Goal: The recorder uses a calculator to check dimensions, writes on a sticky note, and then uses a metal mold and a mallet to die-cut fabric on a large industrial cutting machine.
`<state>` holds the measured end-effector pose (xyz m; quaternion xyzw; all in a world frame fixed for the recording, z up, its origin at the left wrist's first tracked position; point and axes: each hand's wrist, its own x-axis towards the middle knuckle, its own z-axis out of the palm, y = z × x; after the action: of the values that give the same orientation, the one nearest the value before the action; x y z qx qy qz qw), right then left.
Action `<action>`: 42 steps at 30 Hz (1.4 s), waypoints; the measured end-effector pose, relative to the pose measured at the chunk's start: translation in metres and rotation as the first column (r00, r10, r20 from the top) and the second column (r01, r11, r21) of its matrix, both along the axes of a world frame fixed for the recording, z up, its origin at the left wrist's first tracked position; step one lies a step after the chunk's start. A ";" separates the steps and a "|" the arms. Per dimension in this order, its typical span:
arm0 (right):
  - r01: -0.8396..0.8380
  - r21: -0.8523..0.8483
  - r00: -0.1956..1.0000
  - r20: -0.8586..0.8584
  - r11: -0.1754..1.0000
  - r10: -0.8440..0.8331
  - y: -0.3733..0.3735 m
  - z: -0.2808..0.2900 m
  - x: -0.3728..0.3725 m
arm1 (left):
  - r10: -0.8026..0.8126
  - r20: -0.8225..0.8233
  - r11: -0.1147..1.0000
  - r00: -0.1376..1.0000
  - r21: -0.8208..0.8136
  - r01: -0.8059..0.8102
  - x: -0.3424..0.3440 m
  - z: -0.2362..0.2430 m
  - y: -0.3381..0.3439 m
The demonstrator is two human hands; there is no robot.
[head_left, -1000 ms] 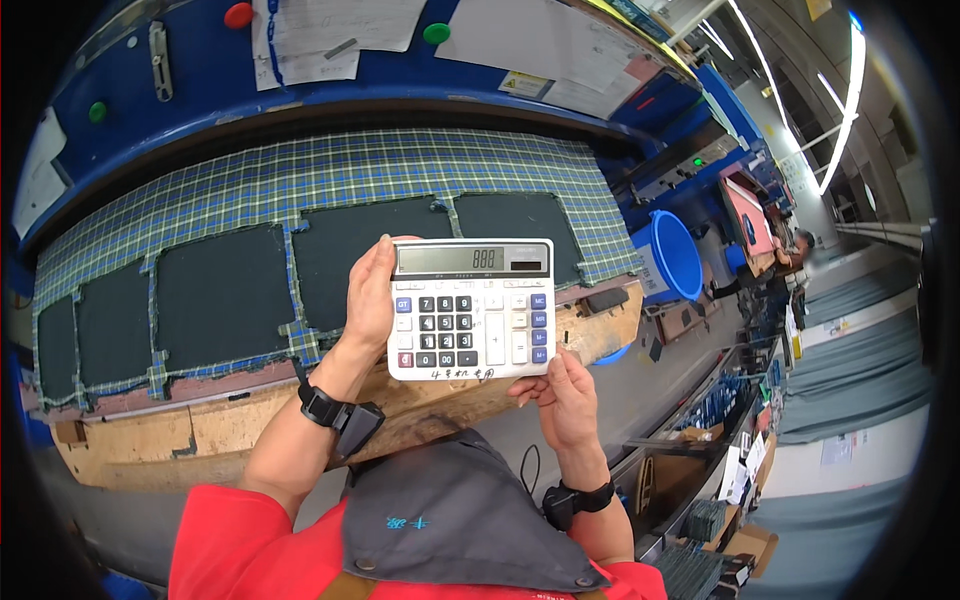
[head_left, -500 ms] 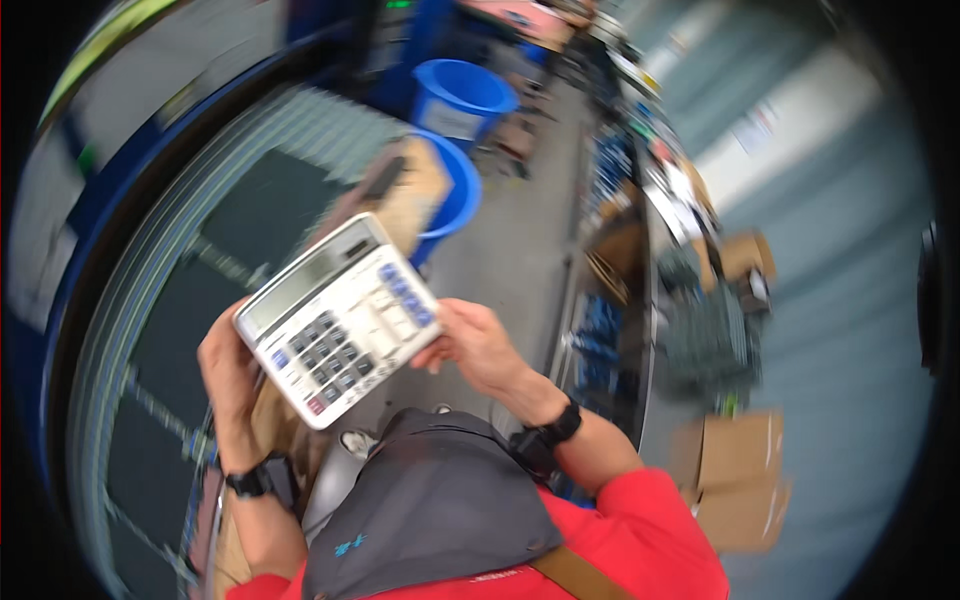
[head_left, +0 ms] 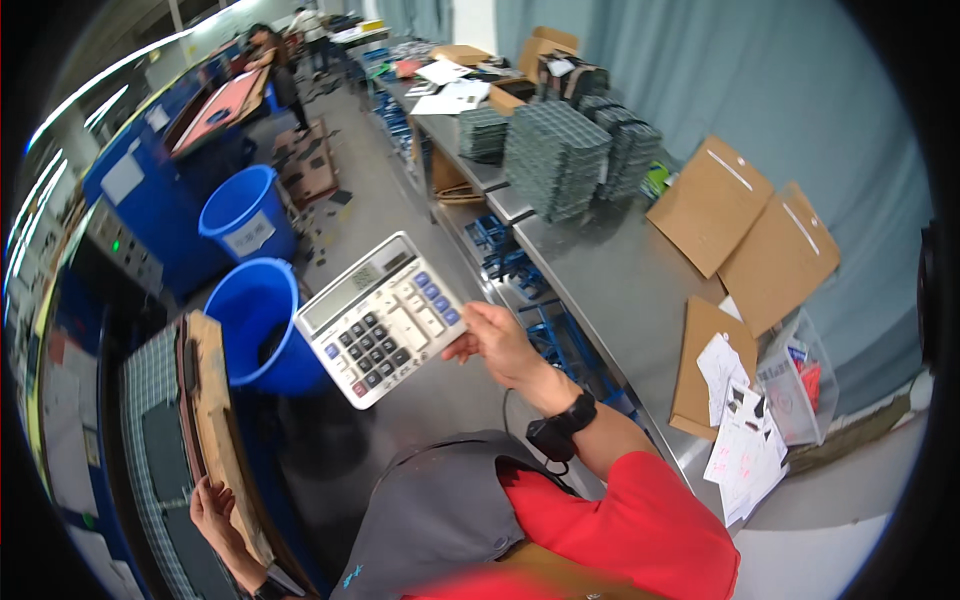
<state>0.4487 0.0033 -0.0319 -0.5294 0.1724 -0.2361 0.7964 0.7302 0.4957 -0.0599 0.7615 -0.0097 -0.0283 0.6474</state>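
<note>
A white desk calculator [head_left: 379,322] with dark, pale and blue keys is tilted in front of me. My right hand [head_left: 498,345] grips it by its right edge, thumb on the front. My left hand [head_left: 214,507] is away from the calculator, low at the left, by the wooden board [head_left: 220,450] along the machine bed. Its fingers are loosely bent and hold nothing; I cannot tell whether they touch the board.
Two blue bins [head_left: 257,300] stand beyond the board. On the right, a metal table [head_left: 600,260] bears stacked grey-green grid trays [head_left: 556,160], cardboard pieces [head_left: 712,205], papers [head_left: 745,450] and a clear plastic box [head_left: 798,380]. Blue parts lie beneath. Two people are far off at the back left.
My left hand has let go of the calculator and dropped to the lower left. The right hand still holds it. My view has swung right, bringing the metal table further into sight.
</note>
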 end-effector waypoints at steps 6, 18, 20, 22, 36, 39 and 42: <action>0.418 -0.043 0.904 -0.083 0.907 -0.420 -0.068 0.007 -0.131 | -0.256 -0.262 0.945 0.931 -0.269 0.185 -0.014 -0.063 -0.176; 0.959 -0.067 0.247 -0.293 0.277 -0.924 -0.035 -0.033 -0.367 | -0.686 -0.673 0.276 0.276 0.111 0.955 -0.125 -0.193 -0.393; 0.990 -0.052 0.111 -0.284 0.131 -0.952 -0.018 -0.034 -0.385 | -0.708 -0.692 0.023 0.139 0.174 0.985 -0.108 -0.239 -0.379; 0.997 -0.071 0.012 -0.281 0.033 -0.960 -0.008 -0.027 -0.388 | -0.768 -0.640 -0.125 0.024 0.187 0.974 -0.084 -0.283 -0.385; 0.914 -0.182 -0.400 -0.245 -0.363 -0.883 0.015 0.018 -0.542 | -0.649 -0.725 0.128 0.230 0.195 0.973 -0.145 -0.266 -0.503; 0.912 -0.151 -0.403 -0.178 -0.380 -0.898 -0.002 0.020 -0.587 | -0.694 -0.690 0.121 0.206 0.170 0.978 -0.167 -0.257 -0.523; 0.905 -0.137 -0.420 -0.135 -0.403 -0.898 -0.017 0.026 -0.634 | -0.698 -0.699 0.095 0.157 0.127 0.987 -0.200 -0.266 -0.513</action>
<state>-0.1851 -0.0138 -0.0060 -0.1473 0.6161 -0.7403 0.2250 0.5299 -0.0174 -0.3255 0.7135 -0.3007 -0.5970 0.2101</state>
